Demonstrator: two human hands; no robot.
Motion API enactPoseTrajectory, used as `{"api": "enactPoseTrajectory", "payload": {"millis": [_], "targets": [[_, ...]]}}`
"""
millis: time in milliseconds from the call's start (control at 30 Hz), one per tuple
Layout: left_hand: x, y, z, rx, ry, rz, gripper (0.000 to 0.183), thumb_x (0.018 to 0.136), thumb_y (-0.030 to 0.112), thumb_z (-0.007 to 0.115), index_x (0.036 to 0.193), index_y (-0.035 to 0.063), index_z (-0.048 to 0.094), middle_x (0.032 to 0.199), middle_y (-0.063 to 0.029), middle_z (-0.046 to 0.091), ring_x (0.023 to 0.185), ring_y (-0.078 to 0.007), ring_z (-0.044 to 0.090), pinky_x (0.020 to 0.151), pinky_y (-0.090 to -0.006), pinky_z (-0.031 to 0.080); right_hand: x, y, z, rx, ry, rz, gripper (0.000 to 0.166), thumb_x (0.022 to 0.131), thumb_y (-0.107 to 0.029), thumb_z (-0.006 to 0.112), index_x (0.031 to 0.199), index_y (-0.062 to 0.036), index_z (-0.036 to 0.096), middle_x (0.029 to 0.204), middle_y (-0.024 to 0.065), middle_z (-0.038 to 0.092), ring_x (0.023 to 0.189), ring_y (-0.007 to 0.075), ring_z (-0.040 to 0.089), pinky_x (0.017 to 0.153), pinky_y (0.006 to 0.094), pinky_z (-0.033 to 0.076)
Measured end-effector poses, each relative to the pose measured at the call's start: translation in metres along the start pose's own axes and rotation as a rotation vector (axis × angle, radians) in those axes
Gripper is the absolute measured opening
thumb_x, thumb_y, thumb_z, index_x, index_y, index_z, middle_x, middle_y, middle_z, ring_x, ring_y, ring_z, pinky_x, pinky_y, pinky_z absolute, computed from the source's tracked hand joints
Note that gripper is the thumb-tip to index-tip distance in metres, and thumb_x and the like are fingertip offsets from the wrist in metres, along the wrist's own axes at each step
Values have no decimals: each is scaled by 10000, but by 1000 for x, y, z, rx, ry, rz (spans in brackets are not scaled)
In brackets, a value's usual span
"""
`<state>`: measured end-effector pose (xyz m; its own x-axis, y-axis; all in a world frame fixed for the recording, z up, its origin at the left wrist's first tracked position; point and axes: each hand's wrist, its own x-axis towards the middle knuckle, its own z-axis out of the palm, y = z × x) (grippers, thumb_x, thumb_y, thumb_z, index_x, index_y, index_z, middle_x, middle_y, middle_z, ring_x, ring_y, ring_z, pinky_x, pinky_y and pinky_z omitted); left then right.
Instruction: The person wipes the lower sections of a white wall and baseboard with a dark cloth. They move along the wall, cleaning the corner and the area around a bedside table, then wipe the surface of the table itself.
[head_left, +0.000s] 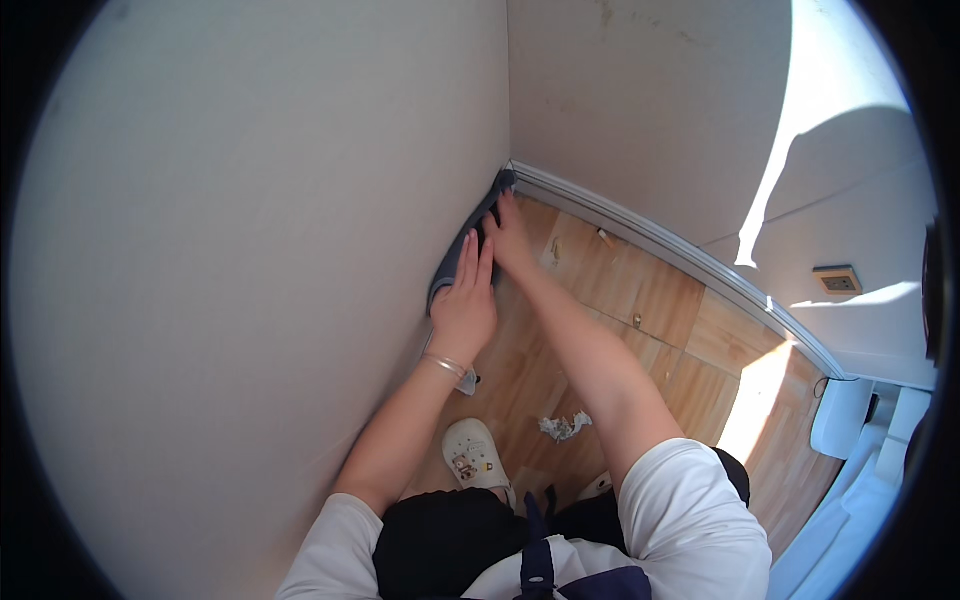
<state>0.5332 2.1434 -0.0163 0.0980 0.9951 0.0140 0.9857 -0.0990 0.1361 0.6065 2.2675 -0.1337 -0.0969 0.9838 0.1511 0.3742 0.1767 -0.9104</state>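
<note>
A dark blue-grey cloth (455, 259) is bunched and stretched along the foot of the left wall, reaching into the room's corner. My left hand (466, 304) holds the cloth's near part to the wall, its fingers straight and pointing at the corner. Farther in, my right hand (511, 238) has its fingertips on the far part of the cloth. The left thumb is mostly hidden.
White-grey walls (247, 225) meet at the corner, with a pale baseboard (645, 229) on the right. On the wood-look floor (517, 360) lie crumpled paper (566, 426), a clear plastic scrap (468, 382) and small debris (605, 238). A socket (838, 280) and white-blue objects (841, 420) are at right.
</note>
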Motion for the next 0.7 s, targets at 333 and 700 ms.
{"api": "enactPoseTrajectory", "payload": {"millis": [333, 700], "targets": [[-36, -12, 33, 101, -205, -76, 674, 820, 200, 587, 1411, 11, 324, 1538, -133, 174, 1424, -217, 180, 794, -338, 519, -56, -13, 22, 268, 30, 378, 603, 693, 27, 631, 1260, -43, 441, 894, 92, 575, 764, 171, 548, 676, 295, 473], [-18, -4, 53, -93, -160, -161, 597, 865, 161, 533, 1406, 32, 316, 1516, -134, 219, 1401, -264, 229, 985, -388, 445, -42, -35, -89, 5, -301, 258, 259, 705, -106, 663, 925, -9, 568, 758, 146, 613, 680, 238, 588, 615, 348, 457]]}}
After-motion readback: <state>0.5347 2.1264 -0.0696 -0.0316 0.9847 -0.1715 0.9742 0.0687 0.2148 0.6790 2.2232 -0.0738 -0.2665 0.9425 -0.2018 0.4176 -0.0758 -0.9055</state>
